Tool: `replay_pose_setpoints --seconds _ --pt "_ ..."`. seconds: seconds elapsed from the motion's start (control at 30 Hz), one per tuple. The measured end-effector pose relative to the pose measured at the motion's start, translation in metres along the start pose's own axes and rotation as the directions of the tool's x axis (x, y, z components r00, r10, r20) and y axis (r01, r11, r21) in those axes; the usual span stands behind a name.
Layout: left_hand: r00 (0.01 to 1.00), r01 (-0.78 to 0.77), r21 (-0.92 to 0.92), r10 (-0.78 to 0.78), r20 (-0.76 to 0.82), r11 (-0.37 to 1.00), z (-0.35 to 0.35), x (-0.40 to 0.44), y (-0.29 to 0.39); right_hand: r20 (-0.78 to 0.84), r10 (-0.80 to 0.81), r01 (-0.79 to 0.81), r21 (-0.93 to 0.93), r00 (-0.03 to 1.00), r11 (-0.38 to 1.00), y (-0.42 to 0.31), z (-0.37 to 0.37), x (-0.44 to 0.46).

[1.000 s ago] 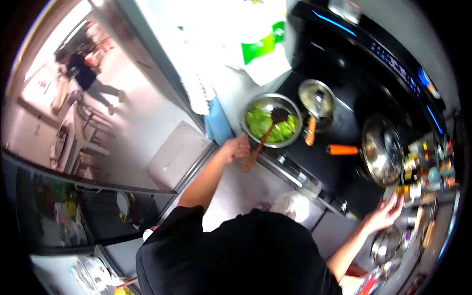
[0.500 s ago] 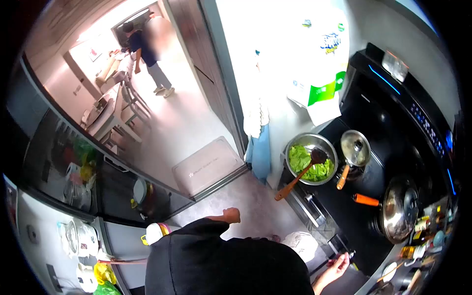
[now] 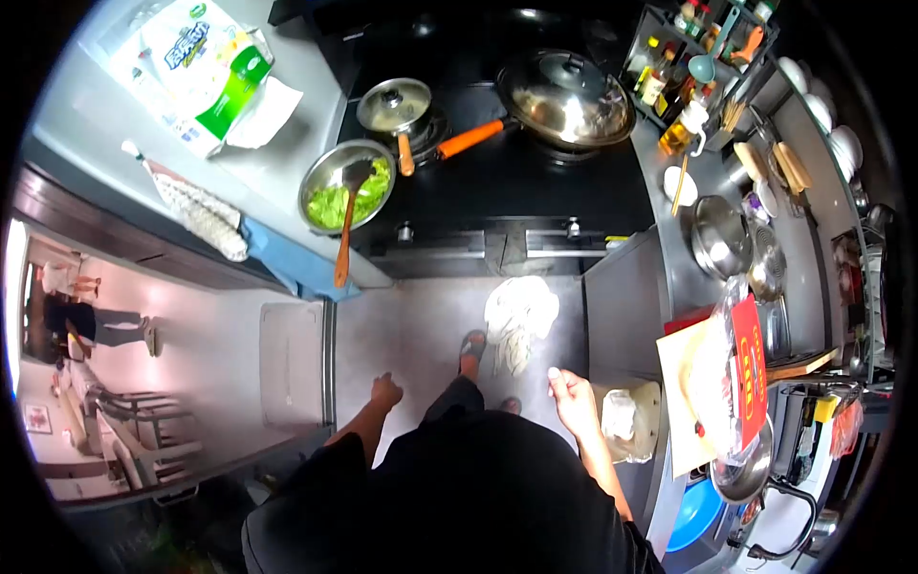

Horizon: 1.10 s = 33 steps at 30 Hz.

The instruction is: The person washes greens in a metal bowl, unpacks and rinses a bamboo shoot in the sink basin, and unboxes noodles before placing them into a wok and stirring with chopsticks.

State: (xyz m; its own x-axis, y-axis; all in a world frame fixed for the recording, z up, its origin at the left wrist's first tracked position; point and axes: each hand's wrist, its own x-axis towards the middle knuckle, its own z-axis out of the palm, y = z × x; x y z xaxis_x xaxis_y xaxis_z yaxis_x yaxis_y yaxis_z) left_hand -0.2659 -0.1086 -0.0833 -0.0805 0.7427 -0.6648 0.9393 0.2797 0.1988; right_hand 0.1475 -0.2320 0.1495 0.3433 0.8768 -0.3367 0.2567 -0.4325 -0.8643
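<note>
My left hand (image 3: 385, 392) hangs over the floor on the left, its fingers curled in and nothing visible in them. Out to the right, my right hand (image 3: 574, 407) is loosely open and empty, just below a white cloth (image 3: 521, 311) that seems to hang at the stove front or lie on the floor. Beyond both hands is the black stove (image 3: 459, 206). On it are a lidded wok (image 3: 566, 100) with an orange handle and a small lidded saucepan (image 3: 394, 107). A metal bowl (image 3: 308, 196) of green leaves stands at its left edge, with a wooden-handled spatula (image 3: 344, 239) resting in it.
A paper towel pack (image 3: 196, 72) sits on the left counter. Bottles (image 3: 684, 129), a metal pan (image 3: 719, 237) and a red box (image 3: 749, 368) line the right counter. A bin (image 3: 631, 421) stands near my right hand. A person (image 3: 81, 316) is visible through the doorway at left.
My view has swung right, from the doorway side to face the stove and the right counter. My right hand has moved away from the stove front and now hangs over the floor.
</note>
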Motion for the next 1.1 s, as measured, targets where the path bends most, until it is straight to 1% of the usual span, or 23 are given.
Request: replay_pose_setpoints --seconds 0.03,0.1,0.13,0.2,0.23,0.27,0.3,0.33,0.37,0.4,0.47,0.57,0.6,0.63,0.67,0.73,0.77,0.87,0.93,1.0,1.03,1.07,1.1 --pt "0.989 -0.144 0.248 0.146 0.010 0.958 0.034 0.040 -0.027 -0.009 0.022 -0.022 -0.002 1.000 1.000 0.013 0.001 -0.013" --pt "0.979 -0.076 -0.215 0.113 0.170 0.974 -0.049 -0.048 0.058 0.073 0.153 -0.161 0.124 0.986 0.979 0.019 -0.001 -0.044" --pt "0.928 -0.048 -0.473 0.214 0.304 0.880 -0.050 -0.040 0.055 0.072 0.178 -0.189 0.206 0.981 0.960 0.027 -0.002 -0.058" --pt "0.729 0.230 -0.792 0.439 0.525 0.565 -0.044 -0.016 0.048 0.047 0.160 -0.165 0.139 0.986 0.976 0.042 -0.011 -0.080" --pt "0.839 -0.151 -0.418 0.340 0.425 0.896 -0.023 0.033 0.020 -0.012 0.147 -0.143 0.164 0.989 0.976 0.069 -0.005 -0.091" --pt "0.875 -0.454 0.153 0.407 0.263 0.878 -0.002 0.075 0.006 -0.071 0.101 -0.087 0.181 0.992 0.980 0.077 -0.006 -0.104" --pt "0.919 -0.389 0.624 0.233 0.319 0.678 -0.013 0.062 0.029 -0.090 0.057 -0.044 0.144 0.994 0.989 0.084 -0.009 -0.113" --pt "0.937 -0.341 0.662 0.183 0.299 0.667 -0.037 0.041 0.061 -0.118 0.074 -0.061 0.106 0.990 0.993 0.072 -0.016 -0.122" --pt "0.698 -0.699 0.618 0.530 0.481 0.360 -0.013 0.116 0.025 -0.144 0.096 -0.082 0.098 0.985 0.992 0.076 -0.016 -0.133" --pt "0.666 -0.745 0.336 0.674 0.320 0.577 -0.016 0.118 0.023 -0.185 0.171 -0.145 0.146 0.968 0.979 0.070 -0.017 -0.144" --pt "0.792 -0.567 0.086 0.513 0.332 0.819 -0.032 0.060 0.078 -0.099 0.270 -0.138 0.666 0.958 0.733 0.114 -0.003 -0.157" --pt "0.744 -0.665 0.222 0.603 0.289 0.714 -0.040 0.060 0.120 -0.200 0.560 -0.243 0.749 0.804 0.617 0.122 0.024 -0.178" --pt "0.716 -0.686 0.156 0.623 0.314 0.711 -0.036 0.072 0.129 -0.408 0.578 -0.441 0.386 0.706 0.810 0.123 0.038 -0.187" --pt "0.688 -0.702 0.087 0.643 0.336 0.707 -0.022 0.092 0.136 -0.600 0.490 -0.631 -0.032 0.632 0.775 0.122 0.052 -0.200" --pt "0.661 -0.711 0.015 0.662 0.354 0.703 -0.013 0.104 0.144 -0.731 0.319 -0.757 -0.400 0.603 0.517 0.119 0.060 -0.209" --pt "0.612 -0.736 0.015 0.655 0.444 0.677 -0.030 0.065 0.194 -0.651 0.580 -0.737 0.044 0.491 0.674 0.109 0.063 -0.221" --pt "0.572 -0.798 0.043 0.733 0.369 0.601 -0.008 0.092 0.198 -0.555 0.696 -0.687 0.278 0.455 0.671 0.105 0.066 -0.229" --pt "0.489 -0.868 0.088 0.808 0.329 0.489 0.004 0.098 0.236 -0.492 0.724 -0.738 0.216 0.483 0.639 0.107 0.087 -0.247" --pt "0.584 -0.535 -0.290 0.595 0.553 0.794 -0.019 0.048 0.279 -0.401 0.660 -0.715 0.016 0.636 0.699 0.114 0.091 -0.270" --pt "0.489 -0.175 -0.354 0.393 0.779 0.919 -0.040 0.023 0.313 -0.229 0.693 -0.517 0.518 0.684 0.681 0.137 0.089 -0.291" --pt "0.391 0.014 -0.347 0.314 0.865 0.938 -0.044 0.016 0.328 -0.186 0.832 -0.496 0.727 0.523 0.475 0.120 0.071 -0.293" --pt "0.530 -0.506 -0.100 0.400 0.747 0.857 -0.044 0.006 0.341 -0.423 0.868 -0.791 0.422 0.261 0.444 0.115 0.058 -0.295" --pt "0.574 -0.800 0.273 0.548 0.609 0.535 -0.041 -0.004 0.347 -0.687 0.723 -0.972 0.120 0.066 0.203 0.115 0.050 -0.298"
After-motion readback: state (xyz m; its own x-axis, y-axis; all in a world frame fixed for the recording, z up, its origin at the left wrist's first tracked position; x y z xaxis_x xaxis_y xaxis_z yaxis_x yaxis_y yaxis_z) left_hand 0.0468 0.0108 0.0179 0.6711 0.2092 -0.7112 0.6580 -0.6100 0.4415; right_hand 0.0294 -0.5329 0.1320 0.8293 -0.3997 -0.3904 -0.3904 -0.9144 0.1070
